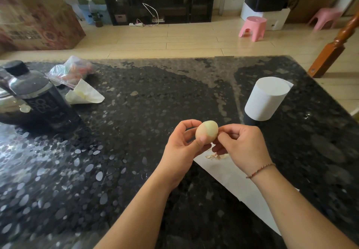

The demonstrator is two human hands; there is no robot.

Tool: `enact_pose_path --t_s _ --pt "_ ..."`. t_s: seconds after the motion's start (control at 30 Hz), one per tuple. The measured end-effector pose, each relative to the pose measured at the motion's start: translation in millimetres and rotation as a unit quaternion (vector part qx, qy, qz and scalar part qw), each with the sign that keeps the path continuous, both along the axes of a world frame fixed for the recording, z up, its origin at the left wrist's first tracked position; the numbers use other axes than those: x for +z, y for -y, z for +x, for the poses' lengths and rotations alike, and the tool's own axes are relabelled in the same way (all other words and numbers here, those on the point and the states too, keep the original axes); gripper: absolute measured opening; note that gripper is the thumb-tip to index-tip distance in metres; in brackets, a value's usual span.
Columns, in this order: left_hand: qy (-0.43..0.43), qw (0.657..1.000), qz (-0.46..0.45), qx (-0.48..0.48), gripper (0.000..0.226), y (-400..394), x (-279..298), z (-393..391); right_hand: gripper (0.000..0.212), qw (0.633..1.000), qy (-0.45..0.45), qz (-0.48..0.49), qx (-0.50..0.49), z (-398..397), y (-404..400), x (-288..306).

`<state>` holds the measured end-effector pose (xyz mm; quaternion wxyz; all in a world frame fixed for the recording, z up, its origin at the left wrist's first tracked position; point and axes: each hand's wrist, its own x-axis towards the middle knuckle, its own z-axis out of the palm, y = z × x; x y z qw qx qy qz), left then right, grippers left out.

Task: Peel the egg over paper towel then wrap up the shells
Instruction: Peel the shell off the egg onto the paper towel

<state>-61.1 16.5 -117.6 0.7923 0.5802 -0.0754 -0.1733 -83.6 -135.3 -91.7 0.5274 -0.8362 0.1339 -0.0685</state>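
My left hand [181,147] holds a partly peeled egg [206,131] upright between thumb and fingers; its top is bare and pale, its lower part still carries tan shell. My right hand [240,147] touches the egg's right side with its fingertips pinched together. Below both hands a white paper towel sheet [239,182] lies flat on the black speckled table [136,132], running toward the lower right. A few small shell bits [215,156] rest on the sheet's upper end, partly hidden by my right hand.
A white paper towel roll [267,99] stands upright at the right. At the left stand a dark bottle [38,97], a metal pot [7,102], a crumpled paper towel [85,94] and a plastic bag [71,71]. The table's far edge meets the wooden floor.
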Motion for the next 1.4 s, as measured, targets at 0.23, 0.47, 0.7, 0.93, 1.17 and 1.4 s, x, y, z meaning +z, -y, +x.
enact_pose_path --t_s 0.23,0.47,0.7,0.93,1.17,1.4 --pt "0.011 1.000 0.012 0.002 0.037 1.6 -1.6 0.2 0.017 0.992 -0.003 0.127 0.024 0.1 7.4 4.6" --pt "0.002 0.999 0.039 0.027 0.023 -0.2 -3.3 4.0 0.010 0.986 -0.008 0.160 0.044 -1.6 7.6 3.1" --pt "-0.007 1.000 0.022 0.018 0.023 -0.2 -1.7 3.7 0.011 0.984 -0.002 0.175 0.021 -1.5 5.2 4.5" --pt "0.003 0.999 0.041 0.012 0.026 -2.0 -3.4 3.8 0.012 0.991 -0.017 0.130 0.011 -1.2 4.8 2.9" --pt "0.016 0.997 0.070 0.006 0.030 -2.1 -3.1 2.9 0.020 0.994 -0.039 0.102 -0.003 -1.1 4.3 1.3" --pt "-0.021 0.998 0.053 0.040 0.023 -1.0 -1.6 3.4 0.018 0.992 -0.025 0.125 -0.005 1.8 5.9 0.7"
